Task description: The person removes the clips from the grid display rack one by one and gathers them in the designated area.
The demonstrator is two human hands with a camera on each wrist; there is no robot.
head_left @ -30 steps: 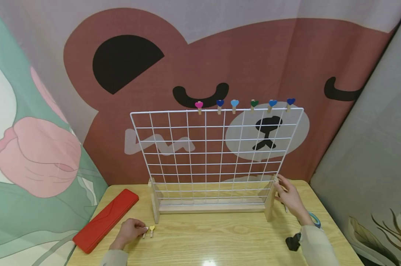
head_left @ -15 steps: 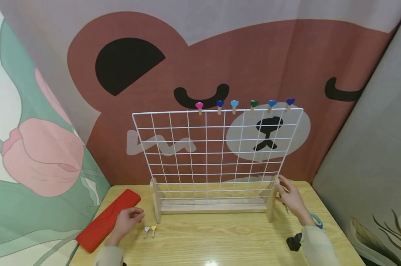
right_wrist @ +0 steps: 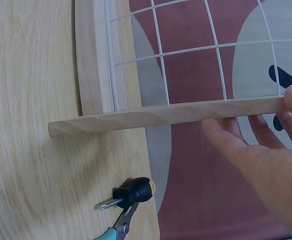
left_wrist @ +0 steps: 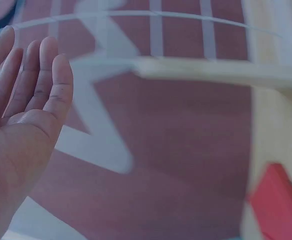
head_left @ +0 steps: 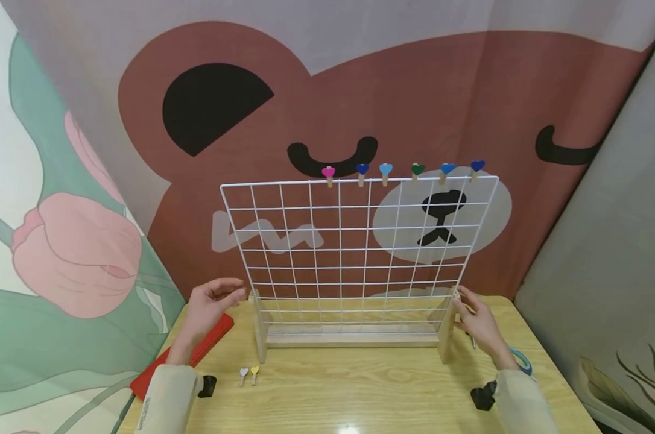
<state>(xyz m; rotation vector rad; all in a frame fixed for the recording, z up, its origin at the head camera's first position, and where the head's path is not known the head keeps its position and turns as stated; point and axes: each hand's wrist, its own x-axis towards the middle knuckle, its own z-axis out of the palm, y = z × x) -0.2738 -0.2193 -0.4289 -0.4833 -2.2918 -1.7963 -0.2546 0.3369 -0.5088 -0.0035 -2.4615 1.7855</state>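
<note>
The left hand [head_left: 207, 308] has risen beside the grid rack [head_left: 339, 229].

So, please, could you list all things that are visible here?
Table: 1, light wood, below
Wooden stand: 1, light wood, on table
Wire grid: 1, white, in the stand
Heart clips: 6, pink, green, blues, on grid's top edge
White clip: 1, whitish, table, front left
Yellow clip: 1, yellow, beside it
Red case: 1, red, table's left side
Screwdriver: 1, black and yellow, right of stand
Tool: 1, teal handle, beside screwdriver
Bear backdrop: 1, brown and grey, behind
Flower backdrop: 1, pink and green, left
Side backdrop: 1, grey, right
Wrist pieces: 2, black, at both wrists
Sleeves: 2, pale, on both arms
Left hand: 1, bare, beside stand's left upright
Right hand: 1, bare, gripping stand's right upright
</note>
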